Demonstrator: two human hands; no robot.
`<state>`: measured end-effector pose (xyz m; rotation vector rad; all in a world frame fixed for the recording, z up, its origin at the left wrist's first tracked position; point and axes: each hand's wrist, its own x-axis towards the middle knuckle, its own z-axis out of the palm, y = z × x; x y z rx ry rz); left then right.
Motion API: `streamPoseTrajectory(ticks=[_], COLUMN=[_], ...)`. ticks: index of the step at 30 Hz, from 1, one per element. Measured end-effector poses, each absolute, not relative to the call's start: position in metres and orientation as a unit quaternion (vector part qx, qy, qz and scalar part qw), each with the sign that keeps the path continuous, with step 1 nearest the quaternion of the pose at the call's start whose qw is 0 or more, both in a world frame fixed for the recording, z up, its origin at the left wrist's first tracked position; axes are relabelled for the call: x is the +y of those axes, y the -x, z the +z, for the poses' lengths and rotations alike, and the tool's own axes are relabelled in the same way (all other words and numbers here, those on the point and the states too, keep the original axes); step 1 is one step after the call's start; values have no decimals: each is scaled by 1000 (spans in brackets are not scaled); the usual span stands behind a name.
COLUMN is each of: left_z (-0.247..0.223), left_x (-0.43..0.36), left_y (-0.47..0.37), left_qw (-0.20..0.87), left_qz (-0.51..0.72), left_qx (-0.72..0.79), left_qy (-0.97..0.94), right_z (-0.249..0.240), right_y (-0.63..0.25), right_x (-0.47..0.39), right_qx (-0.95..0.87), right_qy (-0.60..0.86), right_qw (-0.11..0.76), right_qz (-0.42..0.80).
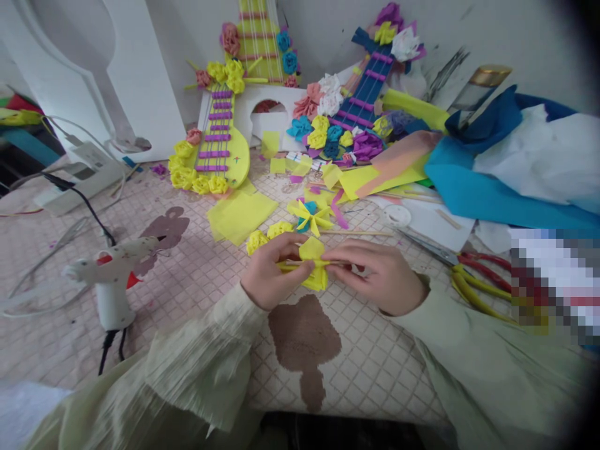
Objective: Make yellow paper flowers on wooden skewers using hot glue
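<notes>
Near the table's front, my left hand pinches a folded yellow paper piece between thumb and fingers. From the other side my right hand grips the same piece at its edge with closed fingertips. Something thin seems to run along the fold, but the fingers partly hide it. Just beyond my left hand lie yellow paper roses. Behind the held piece is a yellow paper star shape. A thin wooden stick lies beyond my right hand. Stacked yellow paper squares lie to the left.
A white glue gun stands at left, its cord near a power strip. Scissors with red and yellow handles lie at right. Flower-trimmed paper instruments, one yellow, one blue, lean at the back. Blue paper is heaped right.
</notes>
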<state>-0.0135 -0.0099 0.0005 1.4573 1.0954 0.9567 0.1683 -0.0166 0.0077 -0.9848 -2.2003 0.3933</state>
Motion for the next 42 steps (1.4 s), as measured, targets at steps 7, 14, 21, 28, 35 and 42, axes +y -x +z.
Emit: streamPoseTrajectory(ticks=[7, 14, 21, 28, 35, 42], left_z=[-2, -1, -3, 29, 22, 1], left_x=[-11, -10, -6, -31, -118, -127], left_y=[16, 18, 21, 43, 96, 185], left_qw=[486, 404, 348, 159, -45, -139], left_qz=[391, 368, 373, 431, 502, 454], left_qx=[436, 443, 443, 512, 568, 731], left_qy=[-648, -710, -737, -726, -650, -489], right_z=[9, 9, 5, 3, -4, -4], right_y=[-169, -170, -170, -171, -178, -179], right_x=[-16, -15, -13, -9, -5, -3], right_qx=[-844, -835, -828, -806, -787, -777], right_qy=[390, 399, 421, 455, 471, 489], right_qw=[338, 342, 328, 317, 340, 333], right_qz=[147, 162, 175, 209, 208, 216])
